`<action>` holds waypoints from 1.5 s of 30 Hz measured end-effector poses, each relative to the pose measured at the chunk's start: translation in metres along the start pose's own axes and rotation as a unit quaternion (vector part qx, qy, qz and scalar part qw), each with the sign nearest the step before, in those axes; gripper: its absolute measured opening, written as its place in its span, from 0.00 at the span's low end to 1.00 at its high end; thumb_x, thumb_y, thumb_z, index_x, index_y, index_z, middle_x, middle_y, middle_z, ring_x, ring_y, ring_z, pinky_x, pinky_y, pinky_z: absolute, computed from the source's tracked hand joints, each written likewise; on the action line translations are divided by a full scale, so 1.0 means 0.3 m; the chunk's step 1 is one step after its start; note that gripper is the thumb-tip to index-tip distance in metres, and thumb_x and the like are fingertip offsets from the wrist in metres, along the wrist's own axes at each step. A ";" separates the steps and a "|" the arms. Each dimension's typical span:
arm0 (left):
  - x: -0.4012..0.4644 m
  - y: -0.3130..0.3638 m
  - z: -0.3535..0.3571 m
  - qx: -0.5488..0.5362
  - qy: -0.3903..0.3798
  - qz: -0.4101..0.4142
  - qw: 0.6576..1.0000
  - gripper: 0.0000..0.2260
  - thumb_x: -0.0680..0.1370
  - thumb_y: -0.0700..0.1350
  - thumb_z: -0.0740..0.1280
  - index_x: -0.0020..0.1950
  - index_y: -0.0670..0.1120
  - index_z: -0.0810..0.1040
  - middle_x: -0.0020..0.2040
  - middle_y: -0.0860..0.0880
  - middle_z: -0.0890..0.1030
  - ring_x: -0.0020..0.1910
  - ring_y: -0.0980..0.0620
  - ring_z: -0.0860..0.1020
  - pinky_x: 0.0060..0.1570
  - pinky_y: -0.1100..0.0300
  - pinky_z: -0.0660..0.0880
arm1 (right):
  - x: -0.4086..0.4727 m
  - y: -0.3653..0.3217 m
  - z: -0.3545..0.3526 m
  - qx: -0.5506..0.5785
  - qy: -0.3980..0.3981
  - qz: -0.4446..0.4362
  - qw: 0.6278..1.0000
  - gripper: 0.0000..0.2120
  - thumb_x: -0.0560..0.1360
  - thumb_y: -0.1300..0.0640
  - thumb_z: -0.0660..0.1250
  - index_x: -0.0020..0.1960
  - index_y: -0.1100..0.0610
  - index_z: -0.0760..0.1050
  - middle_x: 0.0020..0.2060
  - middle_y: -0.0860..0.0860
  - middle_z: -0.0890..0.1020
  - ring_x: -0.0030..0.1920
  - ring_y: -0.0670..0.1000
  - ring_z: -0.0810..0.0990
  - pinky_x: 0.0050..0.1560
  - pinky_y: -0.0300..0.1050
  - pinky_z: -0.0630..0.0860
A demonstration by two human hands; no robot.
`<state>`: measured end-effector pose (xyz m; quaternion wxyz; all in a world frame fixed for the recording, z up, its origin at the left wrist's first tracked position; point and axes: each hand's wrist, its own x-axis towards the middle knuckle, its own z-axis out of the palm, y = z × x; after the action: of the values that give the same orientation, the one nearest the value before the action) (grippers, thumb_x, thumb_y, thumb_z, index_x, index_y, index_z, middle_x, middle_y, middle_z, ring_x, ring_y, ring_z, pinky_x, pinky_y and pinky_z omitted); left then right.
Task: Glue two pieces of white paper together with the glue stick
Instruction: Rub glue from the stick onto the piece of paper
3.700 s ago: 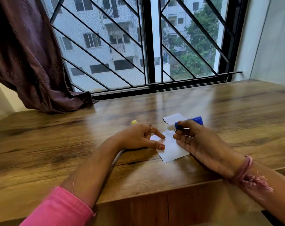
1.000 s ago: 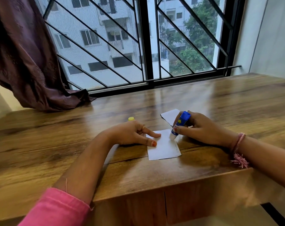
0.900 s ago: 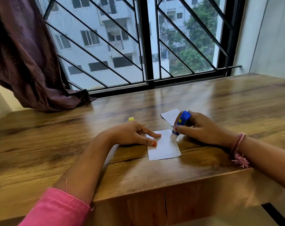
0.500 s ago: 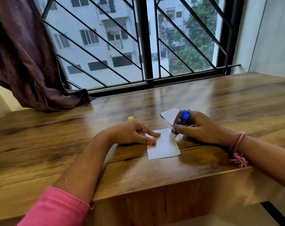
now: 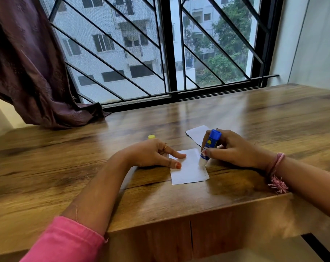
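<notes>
The right hand is covering the near corner of the far paper piece and part of the glue stick, whose label print is too small to read. The left hand is hiding most of a yellow cap behind its knuckles. Both forearms are running out of the frame, and the curtain is getting cut off at the left edge.

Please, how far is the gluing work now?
Done: the glue stick is uncapped. In hand: the right hand rubs it on the near paper, pinned by the left hand. Left: pressing on the second paper, lying apart.
</notes>
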<state>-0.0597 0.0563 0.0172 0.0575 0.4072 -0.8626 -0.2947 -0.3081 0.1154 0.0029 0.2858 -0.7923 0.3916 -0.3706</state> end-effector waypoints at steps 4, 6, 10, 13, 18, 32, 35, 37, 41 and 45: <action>0.000 0.000 -0.001 -0.003 -0.004 -0.001 1.000 0.17 0.61 0.68 0.69 0.50 0.73 0.78 0.26 0.59 0.67 0.27 0.60 0.65 0.28 0.69 0.60 | -0.005 -0.007 0.001 -0.006 -0.022 -0.007 1.000 0.02 0.73 0.62 0.67 0.42 0.61 0.78 0.36 0.46 0.81 0.38 0.41 0.79 0.41 0.32 0.73; -0.001 -0.001 -0.002 0.000 -0.003 0.003 1.000 0.16 0.63 0.68 0.69 0.50 0.73 0.77 0.27 0.57 0.65 0.27 0.60 0.64 0.27 0.69 0.60 | -0.002 -0.009 0.001 -0.008 -0.030 -0.010 0.999 0.06 0.71 0.60 0.65 0.43 0.63 0.77 0.35 0.46 0.80 0.37 0.42 0.78 0.40 0.33 0.73; 0.001 -0.003 -0.003 -0.001 -0.002 0.004 1.000 0.16 0.63 0.68 0.69 0.50 0.73 0.77 0.26 0.57 0.65 0.27 0.59 0.64 0.26 0.70 0.61 | -0.003 -0.006 0.000 -0.005 -0.009 -0.016 1.000 0.04 0.72 0.60 0.66 0.43 0.61 0.78 0.38 0.48 0.81 0.39 0.47 0.79 0.40 0.34 0.74; 0.004 -0.004 -0.003 -0.005 -0.004 0.004 1.000 0.16 0.63 0.68 0.70 0.50 0.73 0.77 0.26 0.58 0.66 0.26 0.60 0.64 0.26 0.70 0.60 | -0.006 -0.012 0.001 -0.020 -0.040 -0.025 0.999 0.03 0.72 0.60 0.66 0.42 0.60 0.77 0.35 0.44 0.80 0.36 0.45 0.77 0.37 0.36 0.72; 0.005 -0.006 -0.002 -0.007 -0.005 0.005 1.000 0.16 0.63 0.67 0.70 0.51 0.72 0.77 0.29 0.56 0.66 0.28 0.59 0.64 0.27 0.68 0.60 | -0.009 -0.014 -0.002 -0.007 -0.036 -0.035 0.999 0.05 0.71 0.59 0.66 0.41 0.61 0.77 0.35 0.43 0.80 0.36 0.44 0.76 0.37 0.35 0.71; 0.004 -0.005 0.002 -0.016 -0.006 0.007 1.000 0.16 0.63 0.66 0.70 0.51 0.71 0.78 0.32 0.53 0.68 0.30 0.58 0.65 0.33 0.64 0.61 | -0.018 -0.023 -0.001 0.004 -0.074 -0.050 0.996 0.05 0.70 0.63 0.66 0.40 0.53 0.76 0.34 0.43 0.80 0.35 0.41 0.75 0.36 0.35 0.70; 0.002 -0.002 -0.001 -0.009 -0.010 0.007 1.000 0.15 0.63 0.66 0.70 0.49 0.73 0.78 0.30 0.57 0.66 0.28 0.60 0.65 0.30 0.66 0.61 | -0.017 -0.020 0.001 0.004 -0.062 -0.043 0.997 0.05 0.70 0.62 0.66 0.40 0.52 0.76 0.35 0.42 0.80 0.35 0.42 0.76 0.36 0.35 0.70; 0.003 -0.003 -0.001 -0.009 -0.007 0.005 1.000 0.15 0.63 0.67 0.70 0.49 0.72 0.78 0.30 0.56 0.66 0.28 0.59 0.65 0.31 0.64 0.60 | -0.017 -0.022 0.002 0.000 -0.061 -0.045 0.997 0.05 0.71 0.61 0.66 0.40 0.53 0.76 0.35 0.42 0.80 0.35 0.41 0.76 0.36 0.34 0.70; 0.000 -0.005 0.000 -0.012 -0.006 0.007 1.000 0.16 0.63 0.67 0.70 0.50 0.72 0.78 0.32 0.53 0.66 0.29 0.59 0.65 0.31 0.64 0.60 | -0.018 -0.027 -0.002 0.000 -0.080 -0.049 0.996 0.04 0.70 0.64 0.66 0.40 0.56 0.76 0.34 0.43 0.80 0.35 0.42 0.76 0.37 0.37 0.70; 0.001 -0.003 -0.004 -0.008 -0.009 0.004 1.000 0.14 0.64 0.66 0.70 0.49 0.73 0.77 0.29 0.57 0.65 0.27 0.60 0.65 0.29 0.66 0.60 | -0.016 -0.020 -0.001 -0.009 -0.061 -0.044 0.997 0.02 0.71 0.61 0.65 0.40 0.57 0.76 0.34 0.42 0.79 0.36 0.44 0.75 0.38 0.40 0.71</action>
<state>-0.0589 0.0551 0.0177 0.0540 0.4008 -0.8623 -0.3046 -0.3079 0.1225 0.0057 0.2857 -0.8324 0.3417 -0.3297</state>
